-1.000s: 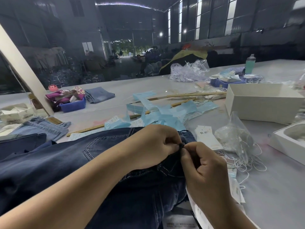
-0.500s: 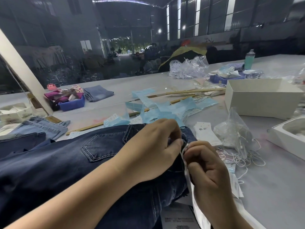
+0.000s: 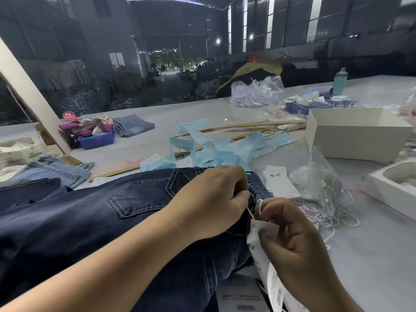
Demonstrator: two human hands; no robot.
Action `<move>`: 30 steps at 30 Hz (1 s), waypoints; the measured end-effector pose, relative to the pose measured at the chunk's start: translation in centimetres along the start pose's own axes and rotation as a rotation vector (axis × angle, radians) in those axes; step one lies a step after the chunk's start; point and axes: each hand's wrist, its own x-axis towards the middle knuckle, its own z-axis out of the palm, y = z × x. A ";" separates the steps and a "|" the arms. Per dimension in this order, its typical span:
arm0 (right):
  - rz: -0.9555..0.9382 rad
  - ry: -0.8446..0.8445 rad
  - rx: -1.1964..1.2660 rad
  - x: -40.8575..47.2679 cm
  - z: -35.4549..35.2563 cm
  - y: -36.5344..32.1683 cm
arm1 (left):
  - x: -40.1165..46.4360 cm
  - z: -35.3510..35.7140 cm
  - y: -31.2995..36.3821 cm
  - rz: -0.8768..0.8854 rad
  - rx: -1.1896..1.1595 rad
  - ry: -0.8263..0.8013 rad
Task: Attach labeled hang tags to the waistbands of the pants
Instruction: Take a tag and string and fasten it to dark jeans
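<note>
Left hand reaching in from lower left, forearm laid across the dark jeans, fingers curled and pinching the waistband at a belt loop, knuckles up. Right hand coming up from lower right just beside the left hand, fingers curled, thumb and forefinger pinching a white string looped at the waistband edge; a short stiff end of the string angled between the two hands. White hang tags hanging under the right hand's palm, against the jeans' near edge, printed side partly visible, text too small to read. Jeans spread across the table, back pocket up left of the left hand, waistband end pointing right, directly between both hands. Loose stack of more white tags on the table just right of the waistband, beyond the right hand. Clear plastic bag with a tangle of white strings spilling out right of that stack. Light blue plastic sleeves heaped behind the jeans, along wooden rulers. White open box far right of the jeans; another white box at the right frame edge. Lighter jeans folded left of the dark pair. Blue bin with fabric further back left.
</note>
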 end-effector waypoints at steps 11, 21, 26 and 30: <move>-0.265 -0.078 -0.339 1.1 -0.8 0.6 | 0.5 0.3 0.4 -0.040 0.034 -0.011; -0.507 -0.109 -0.445 0.9 -0.9 1.2 | 0.9 0.3 0.1 -0.108 -0.093 -0.024; -0.621 -0.112 -0.581 0.5 -0.6 1.4 | 0.8 0.5 0.1 -0.109 -0.098 -0.024; -0.658 -0.131 -0.660 0.7 -0.4 1.3 | 1.0 0.6 0.1 -0.125 -0.105 -0.037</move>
